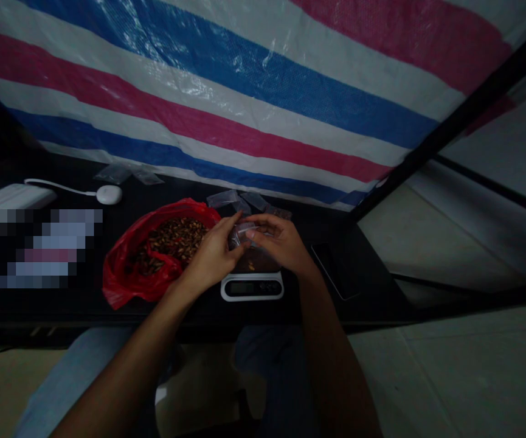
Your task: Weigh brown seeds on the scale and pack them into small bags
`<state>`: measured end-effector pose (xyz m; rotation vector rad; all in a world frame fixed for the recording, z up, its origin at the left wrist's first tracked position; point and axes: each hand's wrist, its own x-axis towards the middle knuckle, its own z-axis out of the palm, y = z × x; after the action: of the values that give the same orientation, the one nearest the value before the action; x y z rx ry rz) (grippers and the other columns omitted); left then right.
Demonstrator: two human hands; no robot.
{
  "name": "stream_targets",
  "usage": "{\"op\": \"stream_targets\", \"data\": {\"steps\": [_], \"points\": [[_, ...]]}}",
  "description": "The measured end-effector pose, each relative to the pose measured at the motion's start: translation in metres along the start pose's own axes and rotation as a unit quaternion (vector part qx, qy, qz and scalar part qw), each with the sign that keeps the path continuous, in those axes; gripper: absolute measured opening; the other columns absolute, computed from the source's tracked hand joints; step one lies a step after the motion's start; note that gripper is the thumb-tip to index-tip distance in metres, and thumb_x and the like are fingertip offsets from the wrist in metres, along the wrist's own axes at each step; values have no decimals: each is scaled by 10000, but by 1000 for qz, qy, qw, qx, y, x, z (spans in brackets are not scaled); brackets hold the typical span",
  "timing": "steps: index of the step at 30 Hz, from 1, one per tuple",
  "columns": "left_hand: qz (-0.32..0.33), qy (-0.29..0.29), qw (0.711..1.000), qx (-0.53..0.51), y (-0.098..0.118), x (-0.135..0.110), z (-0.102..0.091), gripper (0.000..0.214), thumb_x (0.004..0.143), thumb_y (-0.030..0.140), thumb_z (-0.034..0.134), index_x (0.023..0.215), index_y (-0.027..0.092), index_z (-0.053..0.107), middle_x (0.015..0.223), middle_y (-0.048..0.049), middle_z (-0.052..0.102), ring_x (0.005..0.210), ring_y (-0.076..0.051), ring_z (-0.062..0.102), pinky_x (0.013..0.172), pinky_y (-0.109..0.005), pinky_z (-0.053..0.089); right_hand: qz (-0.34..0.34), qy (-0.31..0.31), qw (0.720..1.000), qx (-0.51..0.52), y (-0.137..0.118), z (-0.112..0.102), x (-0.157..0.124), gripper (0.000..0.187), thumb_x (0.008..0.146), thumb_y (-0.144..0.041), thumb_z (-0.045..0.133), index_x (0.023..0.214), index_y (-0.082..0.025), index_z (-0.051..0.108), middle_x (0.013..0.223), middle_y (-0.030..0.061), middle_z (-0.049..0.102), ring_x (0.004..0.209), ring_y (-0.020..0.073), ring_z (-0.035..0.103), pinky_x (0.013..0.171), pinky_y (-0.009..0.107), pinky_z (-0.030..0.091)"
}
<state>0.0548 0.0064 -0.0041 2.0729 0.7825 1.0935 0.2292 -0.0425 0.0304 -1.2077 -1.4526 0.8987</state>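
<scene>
Both hands hold a small clear plastic bag (pixel 243 230) over a white-edged digital scale (pixel 230 294). My left hand (pixel 214 250) has its thumb and fingers on the bag's left side. From the right, my right hand (pixel 283 240) pinches the bag with thumb and fingers. What the bag contains is hard to make out in the dim light. A few brownish pieces (pixel 251 266) show on the scale's platform, below the hands. Left of my left hand, a red plastic bag (pixel 126 255) lies wide open, full of mixed brown seeds or dried bits (pixel 178 236).
Several flat clear bags (pixel 224 198) lie behind the hands, others (pixel 115 173) farther left. A dark phone (pixel 333 271) rests at the right. A white power strip (pixel 11 204) and a round white device (pixel 109 194) sit at the left. Striped sheeting (pixel 226 91) hangs behind the black table (pixel 80 301).
</scene>
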Motion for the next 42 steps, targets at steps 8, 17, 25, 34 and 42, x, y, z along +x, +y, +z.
{"op": "stream_targets", "data": {"steps": [8,17,25,34,42], "points": [[-9,-4,1000,24,6,2,0,747,880,185,624,1569,96,351,1444,-202,618,1303,-296,626,1116,-469,492,0,-7,999,36,-3,2,-1,365,726,-344,860,1036,-217,714,1111,54,752,1005,204,716,922,385,591],[-35,-19,999,-29,3,4,1,785,860,201,637,1580,101,341,1355,-184,669,1197,-290,680,1031,-428,547,11,16,1000,24,-3,6,-2,316,716,-348,867,945,-210,697,960,32,748,899,191,720,831,364,602],[-3,-65,996,-56,5,0,-7,890,778,113,559,1615,71,256,1451,-201,591,1110,-268,694,959,-393,576,-4,21,999,29,-7,10,-3,297,717,-278,862,953,-214,694,980,25,747,929,191,730,892,381,604],[17,-77,995,-64,1,-2,-7,873,785,85,531,1611,81,251,1474,-199,576,1279,-298,627,1091,-462,513,-6,-10,1000,-10,-8,7,-6,261,752,-267,822,990,-204,733,1026,38,748,923,185,716,849,360,605],[20,-66,997,-38,4,-2,-6,809,850,155,569,1608,123,286,1576,-195,483,1407,-337,531,1157,-505,464,-42,-1,998,-36,-13,7,-6,289,795,-287,787,1073,-211,767,1100,63,729,939,183,694,814,342,593]]}}
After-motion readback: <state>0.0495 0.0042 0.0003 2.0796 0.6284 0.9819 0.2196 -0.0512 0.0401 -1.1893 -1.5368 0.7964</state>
